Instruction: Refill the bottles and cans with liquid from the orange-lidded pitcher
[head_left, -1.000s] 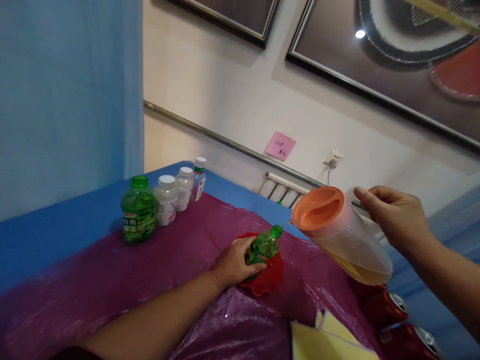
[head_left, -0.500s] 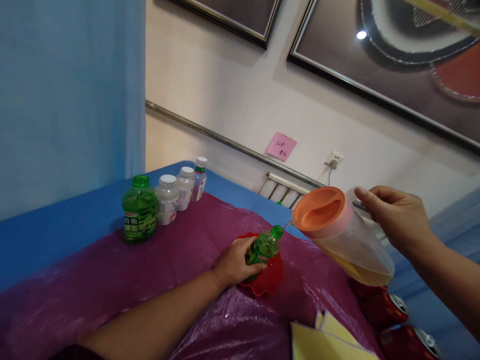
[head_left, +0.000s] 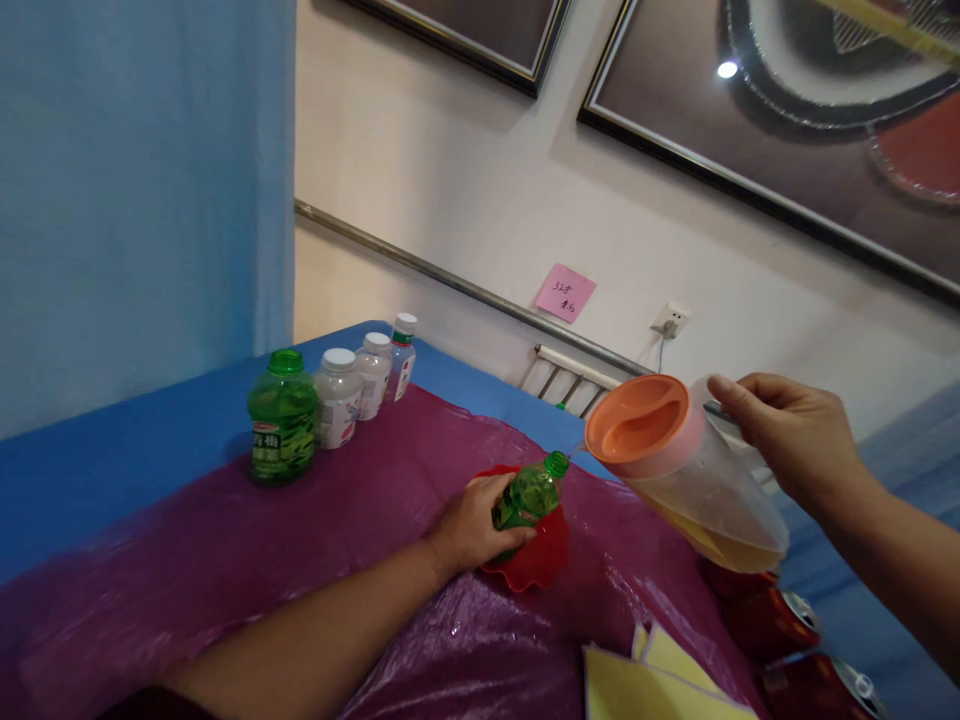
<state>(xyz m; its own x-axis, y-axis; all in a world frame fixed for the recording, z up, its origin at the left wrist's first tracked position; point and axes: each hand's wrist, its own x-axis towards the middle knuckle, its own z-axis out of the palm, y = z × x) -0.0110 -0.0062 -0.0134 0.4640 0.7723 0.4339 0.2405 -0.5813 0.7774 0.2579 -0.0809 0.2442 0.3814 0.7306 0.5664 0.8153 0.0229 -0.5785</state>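
Observation:
My left hand [head_left: 476, 525] is wrapped round a green plastic bottle [head_left: 531, 494], uncapped and tilted to the right above a red scalloped dish [head_left: 553, 555]. My right hand [head_left: 795, 430] grips the handle of a clear plastic pitcher [head_left: 712, 500] with an orange lid [head_left: 637, 418]. The pitcher is tipped to the left, its spout close to the bottle's mouth. A thin stream of liquid shows between spout and mouth. More liquid lies along the pitcher's lower side.
A larger green bottle [head_left: 283, 420] and several clear bottles with white caps [head_left: 340, 400] stand in a row at the left. Yellow cloths [head_left: 652, 680] lie in front on the purple plastic sheet [head_left: 360, 500]. Red cans [head_left: 780, 620] are at the right, beneath the pitcher.
The view has shifted very slightly. Both hands, the bottle and the pitcher keep nearly the same places, and the stream looks a little shorter.

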